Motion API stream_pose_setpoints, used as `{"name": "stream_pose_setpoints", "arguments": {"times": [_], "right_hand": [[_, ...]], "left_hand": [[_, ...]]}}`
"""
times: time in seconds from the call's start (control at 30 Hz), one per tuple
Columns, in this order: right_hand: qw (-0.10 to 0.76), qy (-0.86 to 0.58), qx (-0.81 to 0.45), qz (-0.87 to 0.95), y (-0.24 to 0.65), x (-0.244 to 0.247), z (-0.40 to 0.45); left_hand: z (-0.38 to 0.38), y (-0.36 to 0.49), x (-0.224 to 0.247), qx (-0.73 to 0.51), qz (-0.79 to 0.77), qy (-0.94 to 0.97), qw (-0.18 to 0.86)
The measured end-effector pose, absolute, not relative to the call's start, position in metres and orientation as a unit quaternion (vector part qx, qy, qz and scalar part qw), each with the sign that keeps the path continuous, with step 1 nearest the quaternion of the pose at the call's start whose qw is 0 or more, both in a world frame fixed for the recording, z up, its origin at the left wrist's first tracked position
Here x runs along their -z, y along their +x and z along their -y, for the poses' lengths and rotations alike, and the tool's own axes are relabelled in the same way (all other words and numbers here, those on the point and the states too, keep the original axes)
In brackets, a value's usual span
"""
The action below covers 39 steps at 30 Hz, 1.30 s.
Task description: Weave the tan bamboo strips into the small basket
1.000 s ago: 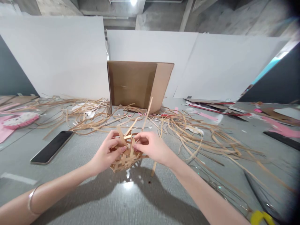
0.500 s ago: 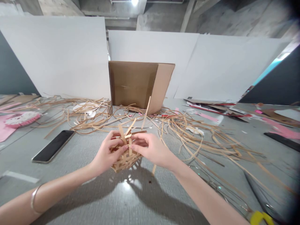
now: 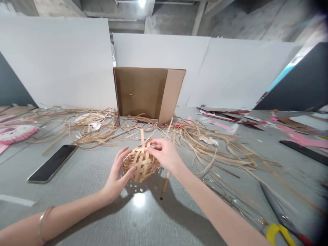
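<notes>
Woven basket [image 3: 140,164] sits between 2 hands, over grey table [image 3: 84,201]; contact with table cannot be told. Right hand [image 3: 165,155]: fingers [image 3: 155,146] narrow, pinching basket's upper strips. Left hand [image 3: 115,179]: fingers [image 3: 121,156] spread wide, thumb tip against basket side. Loose strips [image 3: 202,150] lie beyond basket; phone [image 3: 51,163] lies to left.

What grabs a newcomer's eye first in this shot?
A small woven basket sits mid-frame over the grey table, the left hand at its side and the right hand on its rim. Loose tan strips sprawl across the table behind it. Farther back, a folded cardboard sheet stands upright before white boards.
</notes>
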State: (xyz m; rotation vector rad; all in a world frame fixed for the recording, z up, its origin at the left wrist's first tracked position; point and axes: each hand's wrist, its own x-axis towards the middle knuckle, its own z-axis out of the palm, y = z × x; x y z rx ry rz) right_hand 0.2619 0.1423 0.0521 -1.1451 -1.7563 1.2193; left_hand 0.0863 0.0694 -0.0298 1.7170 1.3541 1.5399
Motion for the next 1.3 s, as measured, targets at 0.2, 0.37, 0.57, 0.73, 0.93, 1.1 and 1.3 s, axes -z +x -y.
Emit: {"name": "stream_pose_setpoints", "arguments": {"times": [0.2,0.37,0.57,0.73,0.93,1.1,1.3], "right_hand": [[0.507,-0.393,-0.316,0.699,0.273,-0.071,-0.132],[0.571,-0.405,-0.224,0.678,0.285,-0.057,-0.115],[0.477,-0.464,-0.289,0.689,0.284,0.021,-0.083],[0.467,-0.387,-0.404,0.685,0.276,0.045,-0.067],[0.501,-0.381,-0.427,0.649,0.274,0.046,-0.063],[0.511,-0.392,-0.407,0.648,0.272,0.046,-0.060],[0.498,-0.349,-0.397,0.687,0.273,0.043,-0.054]], "left_hand": [[-0.077,0.088,0.034,-0.563,-0.516,0.559,0.323],[-0.073,0.091,0.032,-0.586,-0.525,0.494,0.370],[-0.069,0.091,0.037,-0.576,-0.509,0.522,0.371],[-0.060,0.091,0.042,-0.539,-0.494,0.573,0.370],[-0.048,0.090,0.041,-0.549,-0.418,0.670,0.274],[-0.048,0.088,0.038,-0.525,-0.427,0.709,0.197],[-0.049,0.087,0.038,-0.578,-0.465,0.652,0.158]]}}
